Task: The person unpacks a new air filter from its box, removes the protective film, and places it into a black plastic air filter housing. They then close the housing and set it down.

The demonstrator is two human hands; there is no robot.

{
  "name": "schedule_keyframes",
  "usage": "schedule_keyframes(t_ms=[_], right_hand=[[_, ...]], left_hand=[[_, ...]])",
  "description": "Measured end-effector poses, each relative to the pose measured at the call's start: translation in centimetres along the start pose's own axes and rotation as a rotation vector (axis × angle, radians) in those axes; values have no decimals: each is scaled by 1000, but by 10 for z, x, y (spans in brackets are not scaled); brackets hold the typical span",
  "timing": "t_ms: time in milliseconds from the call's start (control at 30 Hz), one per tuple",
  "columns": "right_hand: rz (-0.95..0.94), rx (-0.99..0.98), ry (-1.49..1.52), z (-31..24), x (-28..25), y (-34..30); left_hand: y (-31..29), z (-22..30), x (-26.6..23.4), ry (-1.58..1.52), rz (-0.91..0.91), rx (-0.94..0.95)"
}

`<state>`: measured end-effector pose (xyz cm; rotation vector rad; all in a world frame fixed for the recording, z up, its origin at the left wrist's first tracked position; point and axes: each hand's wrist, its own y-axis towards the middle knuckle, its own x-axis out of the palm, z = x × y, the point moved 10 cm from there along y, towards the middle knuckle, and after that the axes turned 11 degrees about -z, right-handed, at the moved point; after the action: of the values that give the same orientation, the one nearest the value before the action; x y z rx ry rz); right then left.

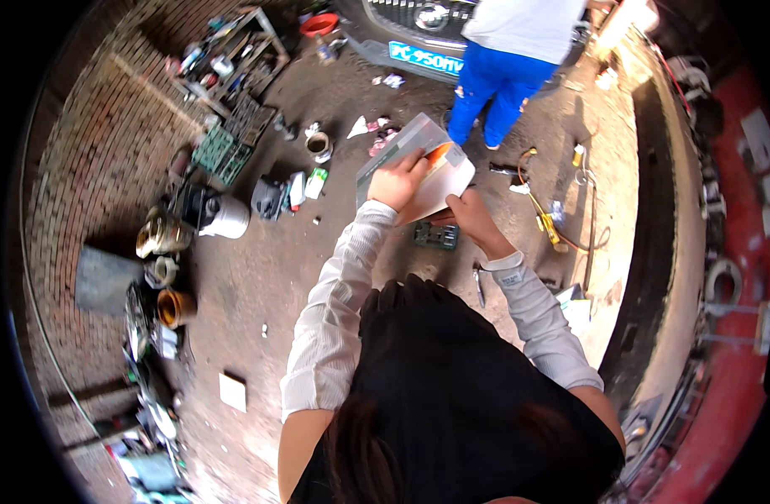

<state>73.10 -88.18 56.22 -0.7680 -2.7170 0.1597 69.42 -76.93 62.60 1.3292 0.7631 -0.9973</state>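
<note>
In front of me, a clear plastic sleeve (pixel 417 129) and a flat white packet with an orange patch (pixel 455 172) are held up over the floor. My left hand (pixel 393 185) is closed on the sleeve, its fingers lying across the left side near the packet. My right hand (pixel 471 217) pinches the packet's lower right edge between thumb and fingers. Whether the packet is partly inside the sleeve, I cannot tell. Below the hands, a dark green tool case (pixel 436 236) rests on the ground, and a metal hand tool (pixel 480 287) lies to its right.
Ahead, a person in blue trousers (pixel 502 84) stands by a car's front bumper (pixel 368 52). Along the left brick wall are a green crate (pixel 223 155), a white bucket (pixel 226 217) and an orange-brown pot (pixel 175 308). Hoses and a yellow tool (pixel 546 225) lie at right.
</note>
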Motion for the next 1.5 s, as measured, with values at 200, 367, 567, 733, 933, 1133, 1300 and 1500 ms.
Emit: schedule_keyframes(t_ms=[200, 367, 567, 733, 933, 1133, 1300, 1500], right_hand=[[-130, 44, -154, 7, 9, 23], [-297, 46, -62, 14, 60, 45], [223, -28, -50, 93, -12, 98], [62, 211, 335, 160, 59, 131], [28, 91, -115, 105, 166, 165], [-104, 25, -424, 116, 274, 216], [-267, -48, -442, 125, 380, 240], [-474, -99, -567, 173, 502, 289]], left_hand=[[-65, -26, -8, 113, 50, -222], [-114, -55, -14, 35, 108, -421], [-192, -114, -43, -735, 416, -703], [-244, -134, -90, -1177, 775, -766], [-315, -155, -191, -935, 790, -797], [-414, -177, -250, -795, 954, -937], [-480, -170, -302, -222, 719, -1029], [-566, -181, -312, -345, 1004, -1197]])
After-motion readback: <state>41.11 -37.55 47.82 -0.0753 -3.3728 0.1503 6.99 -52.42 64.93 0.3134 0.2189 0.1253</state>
